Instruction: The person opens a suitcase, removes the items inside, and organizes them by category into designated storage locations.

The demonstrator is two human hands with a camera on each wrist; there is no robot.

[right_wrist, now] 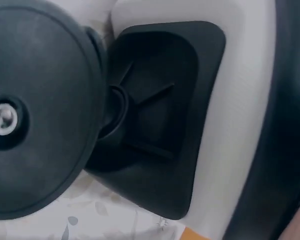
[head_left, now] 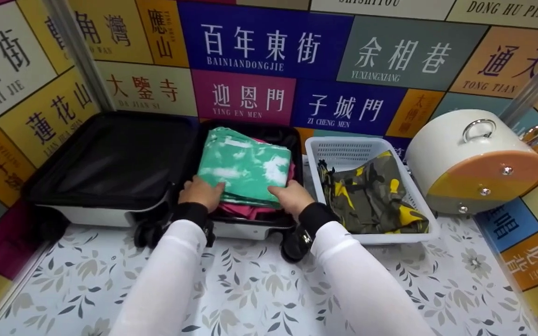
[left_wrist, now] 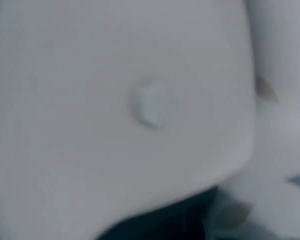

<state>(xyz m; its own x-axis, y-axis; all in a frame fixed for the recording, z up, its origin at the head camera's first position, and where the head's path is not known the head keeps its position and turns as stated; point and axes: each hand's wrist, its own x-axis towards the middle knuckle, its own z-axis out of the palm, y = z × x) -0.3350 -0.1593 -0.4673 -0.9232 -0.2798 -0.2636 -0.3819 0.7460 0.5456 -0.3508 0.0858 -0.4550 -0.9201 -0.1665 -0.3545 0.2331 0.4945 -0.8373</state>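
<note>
A folded green-and-white tie-dye cloth (head_left: 245,163) lies over pink fabric (head_left: 243,211) in the right half of an open suitcase (head_left: 236,229). At the cloth's near left corner, my left hand (head_left: 202,193) grips it with the thumb on top. My right hand (head_left: 292,196) holds the near right corner the same way; the other fingers of both hands are mostly hidden. In the left wrist view there is a blurred pale suitcase side with a round stud (left_wrist: 155,103). A black suitcase wheel (right_wrist: 45,115) fills the left of the right wrist view.
The suitcase's other half (head_left: 119,161), with a black lining, lies to the left. To the right stands a white basket (head_left: 371,239) with camouflage clothing (head_left: 371,196). Beyond it is a rounded white case with colored bands (head_left: 479,177). Printed panels (head_left: 269,60) wall the back.
</note>
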